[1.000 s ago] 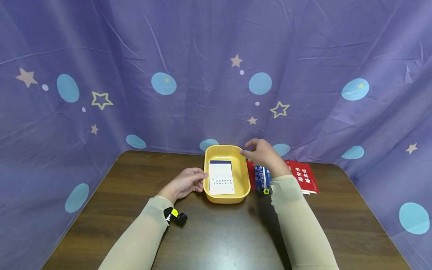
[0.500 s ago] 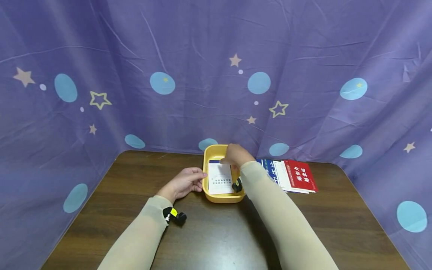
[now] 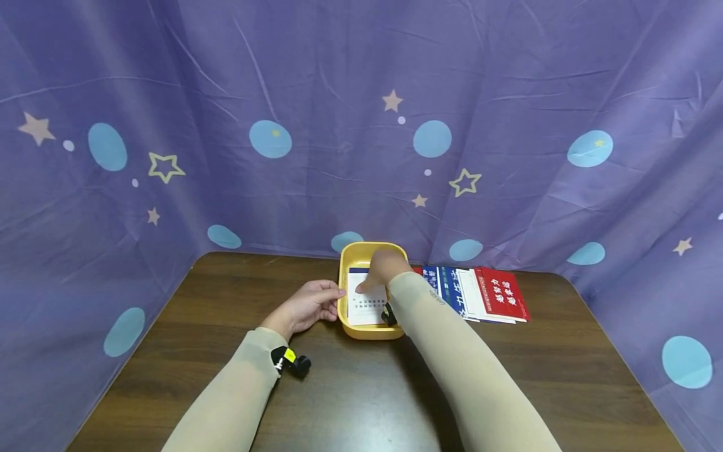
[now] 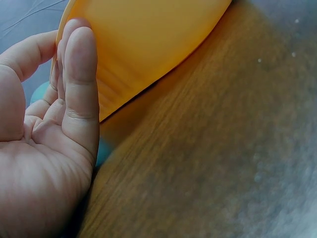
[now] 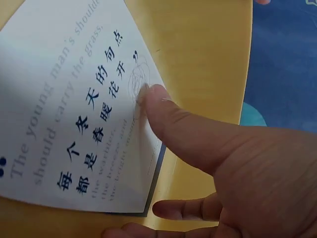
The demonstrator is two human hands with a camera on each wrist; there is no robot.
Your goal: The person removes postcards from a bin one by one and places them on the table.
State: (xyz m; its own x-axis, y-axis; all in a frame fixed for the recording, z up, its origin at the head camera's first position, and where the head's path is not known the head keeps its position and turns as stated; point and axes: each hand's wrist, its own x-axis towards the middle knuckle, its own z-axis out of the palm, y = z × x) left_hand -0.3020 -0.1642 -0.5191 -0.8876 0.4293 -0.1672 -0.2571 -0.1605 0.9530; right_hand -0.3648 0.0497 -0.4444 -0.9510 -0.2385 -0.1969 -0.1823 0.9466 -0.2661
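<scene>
In the head view a yellow plastic basin (image 3: 344,282) sits on the table, with my left hand (image 3: 310,306) at its left side. My left hand (image 4: 54,114) grips the basin's rim (image 4: 62,25) between thumb and fingers in the left wrist view. A white card (image 5: 74,99) printed with Chinese and English lines lies inside the basin, a dark one peeking out beneath it. My right hand (image 3: 384,269) reaches into the basin. From the right wrist view, the thumb of my right hand (image 5: 237,173) touches the card near its edge, while the other fingers are by its corner.
Right of the basin lies a fanned row of blue, white and red cards (image 3: 480,294), partly behind the right sleeve (image 3: 452,351). A purple patterned curtain (image 3: 316,188) hangs behind the wooden table (image 3: 565,351).
My right hand has moved left from above the basin's right rim, down into the basin and onto the white card. My left hand stays at the rim.
</scene>
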